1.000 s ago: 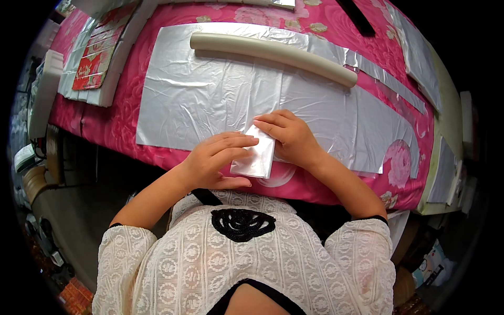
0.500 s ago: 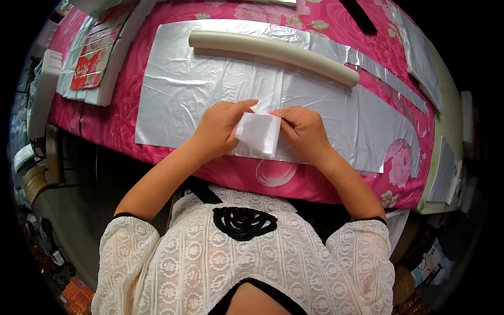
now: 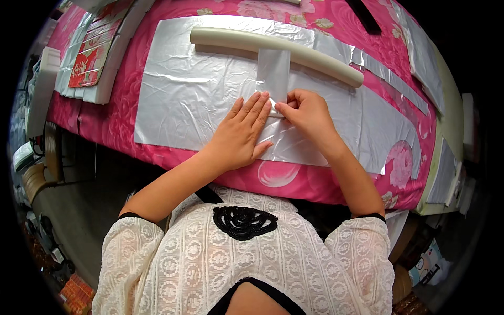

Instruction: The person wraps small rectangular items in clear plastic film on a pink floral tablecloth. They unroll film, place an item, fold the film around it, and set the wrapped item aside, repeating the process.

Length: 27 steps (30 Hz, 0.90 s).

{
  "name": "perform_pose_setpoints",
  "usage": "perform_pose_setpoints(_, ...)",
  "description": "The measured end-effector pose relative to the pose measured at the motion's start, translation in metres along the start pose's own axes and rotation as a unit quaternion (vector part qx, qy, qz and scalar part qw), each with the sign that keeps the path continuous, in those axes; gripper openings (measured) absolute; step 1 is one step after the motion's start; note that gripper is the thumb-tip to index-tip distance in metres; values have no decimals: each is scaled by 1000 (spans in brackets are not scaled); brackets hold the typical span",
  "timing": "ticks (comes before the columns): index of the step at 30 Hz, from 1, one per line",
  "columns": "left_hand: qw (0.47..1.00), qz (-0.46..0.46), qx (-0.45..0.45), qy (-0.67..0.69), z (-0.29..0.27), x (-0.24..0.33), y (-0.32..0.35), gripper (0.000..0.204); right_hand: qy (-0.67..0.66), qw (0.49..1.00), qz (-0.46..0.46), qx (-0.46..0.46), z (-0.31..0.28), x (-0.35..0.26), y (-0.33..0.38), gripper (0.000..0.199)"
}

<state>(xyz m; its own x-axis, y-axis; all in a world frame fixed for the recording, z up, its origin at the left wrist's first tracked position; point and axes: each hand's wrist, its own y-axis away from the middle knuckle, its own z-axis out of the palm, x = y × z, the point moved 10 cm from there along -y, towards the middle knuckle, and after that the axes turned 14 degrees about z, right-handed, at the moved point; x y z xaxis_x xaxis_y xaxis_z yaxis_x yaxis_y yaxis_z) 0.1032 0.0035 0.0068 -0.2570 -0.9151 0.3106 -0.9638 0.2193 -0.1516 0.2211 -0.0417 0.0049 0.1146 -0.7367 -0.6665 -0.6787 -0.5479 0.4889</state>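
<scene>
A narrow strip of thin, translucent white plastic [image 3: 273, 71] lies over the silvery plastic sheet [image 3: 173, 94], its far end resting on a long cream tube [image 3: 236, 40]. My left hand [image 3: 240, 131] is laid flat with fingers stretched out, fingertips pressing on the near part of the strip. Just right of those fingertips, my right hand [image 3: 306, 113] pinches the strip's right edge between thumb and curled fingers. A crease runs across the strip between both hands. What lies beneath my left palm is hidden.
A pink floral cloth [image 3: 118, 121] covers the table. At the left stands a stack of white packs with a red patterned piece [image 3: 92, 68] on it. A cut silvery strip [image 3: 391, 81] and folded silvery sheets [image 3: 420, 58] lie at the right. A dark bar [image 3: 363, 16] is at the far side.
The plastic, held folded up in both hands near the table edge, now lies flat and stretched toward the tube. My left hand has gone from gripping it to pressing flat; both hands sit slightly farther forward.
</scene>
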Motion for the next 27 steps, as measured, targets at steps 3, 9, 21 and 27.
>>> perform_pose_setpoints(3, 1000, -6, 6, -7, -1, 0, -1, 76, 128, 958, -165, 196, -16, -28, 29, 41)
perform_pose_setpoints(9, 998, 19, 66, -6, -16, -4, -4, 56, 266, 848, -422, 179, 8, -38, 37, 50)
perform_pose_setpoints(21, 988, -30, 113, 105, -38, -24, -11, 12, 171, 872, -445, 109, -6, -45, 29, 31)
perform_pose_setpoints(27, 972, 197, 118, 38, -48, 35, 28, 38, 184, 824, -516, 149, 22, -36, 95, 18)
